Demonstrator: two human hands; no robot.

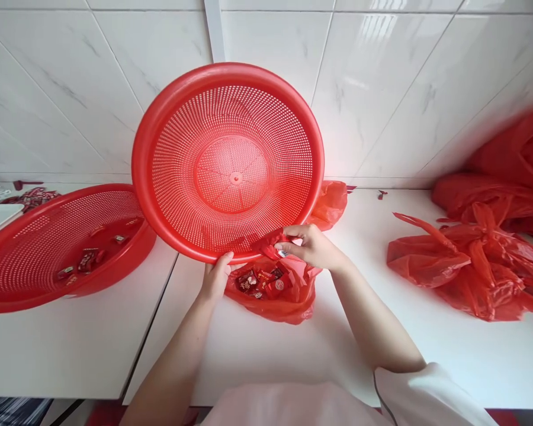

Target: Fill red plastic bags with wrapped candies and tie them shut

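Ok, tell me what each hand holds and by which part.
Left hand holds the tilted round red perforated plastic basket by its lower rim. Right hand pinches the top edge of the thin red plastic bag under it.

Left hand (216,276): closed in a grip, back toward the camera, thumb up on the near side, the other fingers out of sight behind.
Left forearm (173,361): bare, rising from the bottom edge and slanting up to the right, wrist straight.
Right hand (314,245): palm down, knuckles up, fingers pointing left, thumb and fingertips (281,247) pinched together.
Right forearm (373,322): bare from the wrist, slanting down to the right into a white sleeve (426,390).
Spacing: hands near each other, not touching; the right sits slightly higher.
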